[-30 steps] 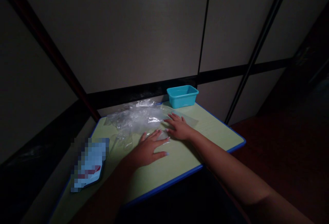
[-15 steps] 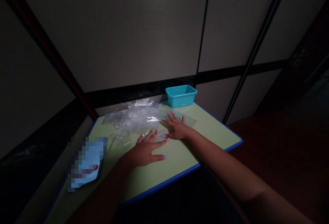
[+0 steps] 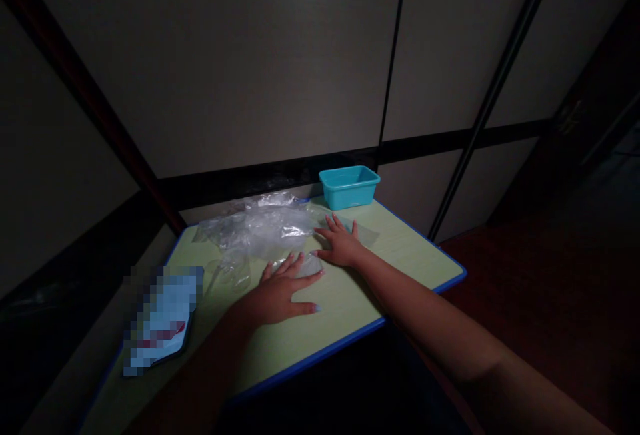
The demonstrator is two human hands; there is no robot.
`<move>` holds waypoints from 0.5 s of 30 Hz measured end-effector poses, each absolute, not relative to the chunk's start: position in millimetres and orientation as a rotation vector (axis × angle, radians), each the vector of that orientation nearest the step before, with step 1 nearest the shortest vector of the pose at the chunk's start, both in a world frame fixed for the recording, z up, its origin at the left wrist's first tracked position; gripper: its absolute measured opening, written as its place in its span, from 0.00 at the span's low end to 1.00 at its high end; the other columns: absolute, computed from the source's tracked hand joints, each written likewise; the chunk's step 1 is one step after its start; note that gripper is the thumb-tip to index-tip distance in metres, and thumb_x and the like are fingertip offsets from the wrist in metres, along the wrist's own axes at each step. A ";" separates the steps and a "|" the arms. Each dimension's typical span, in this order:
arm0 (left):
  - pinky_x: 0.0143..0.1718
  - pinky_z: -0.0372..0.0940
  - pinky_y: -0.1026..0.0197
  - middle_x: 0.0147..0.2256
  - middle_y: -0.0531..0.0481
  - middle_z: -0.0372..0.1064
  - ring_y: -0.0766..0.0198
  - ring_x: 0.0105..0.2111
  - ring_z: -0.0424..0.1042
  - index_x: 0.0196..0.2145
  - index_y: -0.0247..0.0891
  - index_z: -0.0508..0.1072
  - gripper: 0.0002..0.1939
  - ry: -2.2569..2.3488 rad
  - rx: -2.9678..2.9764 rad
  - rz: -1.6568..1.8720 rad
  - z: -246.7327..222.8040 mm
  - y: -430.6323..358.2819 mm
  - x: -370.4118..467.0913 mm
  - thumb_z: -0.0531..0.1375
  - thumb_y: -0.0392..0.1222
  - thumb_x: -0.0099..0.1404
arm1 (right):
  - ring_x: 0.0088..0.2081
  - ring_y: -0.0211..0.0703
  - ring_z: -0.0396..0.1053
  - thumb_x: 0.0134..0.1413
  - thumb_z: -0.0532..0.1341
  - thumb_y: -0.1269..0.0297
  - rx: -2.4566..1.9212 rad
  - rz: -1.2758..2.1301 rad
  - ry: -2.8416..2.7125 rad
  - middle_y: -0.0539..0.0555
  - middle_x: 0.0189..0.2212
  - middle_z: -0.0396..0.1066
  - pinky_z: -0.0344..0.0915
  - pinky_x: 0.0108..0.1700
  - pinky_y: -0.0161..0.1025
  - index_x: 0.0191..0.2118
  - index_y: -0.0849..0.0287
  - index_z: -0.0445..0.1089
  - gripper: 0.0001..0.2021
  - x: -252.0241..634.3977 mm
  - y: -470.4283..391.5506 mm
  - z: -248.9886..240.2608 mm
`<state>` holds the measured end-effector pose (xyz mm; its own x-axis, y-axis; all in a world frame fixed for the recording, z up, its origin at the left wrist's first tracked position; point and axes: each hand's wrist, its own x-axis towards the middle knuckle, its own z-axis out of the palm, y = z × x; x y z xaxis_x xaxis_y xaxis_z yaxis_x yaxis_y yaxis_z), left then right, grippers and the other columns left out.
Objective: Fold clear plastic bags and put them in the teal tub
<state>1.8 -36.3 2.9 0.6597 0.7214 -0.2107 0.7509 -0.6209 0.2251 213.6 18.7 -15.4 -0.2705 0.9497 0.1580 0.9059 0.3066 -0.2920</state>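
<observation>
My left hand rests palm down with fingers spread, its fingertips at the near edge of a clear plastic piece. My right hand also lies palm down, fingers apart, touching the right side of the clear plastic. A crumpled heap of transparent plastic bags spreads beyond both hands, shiny and loosely overlapping. One flat, see-through corner sticks out to the right past my right hand. Neither hand grips anything.
A turquoise plastic basket stands at the table's far corner. At the left edge lies a phone with a blurred screen. The pale green table has a blue rim and stands against wardrobe panels.
The whole view has shifted slightly, so the table and its things sit a little further left. My right thumb has moved slightly away from my left index finger.
</observation>
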 end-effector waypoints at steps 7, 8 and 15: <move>0.57 0.32 0.31 0.66 0.45 0.26 0.44 0.64 0.27 0.61 0.61 0.50 0.36 1.174 2.593 -0.135 2.4 -35.9 1.2 0.51 0.69 0.58 | 0.66 0.58 0.28 0.51 0.58 0.44 -1.706 0.193 -2.246 0.61 0.67 0.35 0.23 0.54 0.73 0.62 0.47 0.55 0.33 210.7 21.4 -13.2; 0.57 0.31 0.31 0.66 0.45 0.26 0.44 0.64 0.27 0.61 0.61 0.50 0.36 1.174 2.596 -0.129 1.8 -35.6 1.1 0.51 0.69 0.58 | 0.66 0.57 0.28 0.51 0.58 0.44 -1.686 0.189 -2.247 0.61 0.67 0.35 0.23 0.54 0.73 0.62 0.48 0.54 0.33 210.9 20.9 -12.4; 0.56 0.30 0.30 0.66 0.46 0.27 0.44 0.65 0.27 0.61 0.61 0.49 0.35 1.182 2.572 -0.145 -0.4 -34.9 1.3 0.52 0.68 0.59 | 0.66 0.62 0.26 0.46 0.61 0.43 -1.524 0.320 -2.350 0.61 0.67 0.31 0.21 0.54 0.73 0.63 0.49 0.51 0.40 213.3 15.0 -7.3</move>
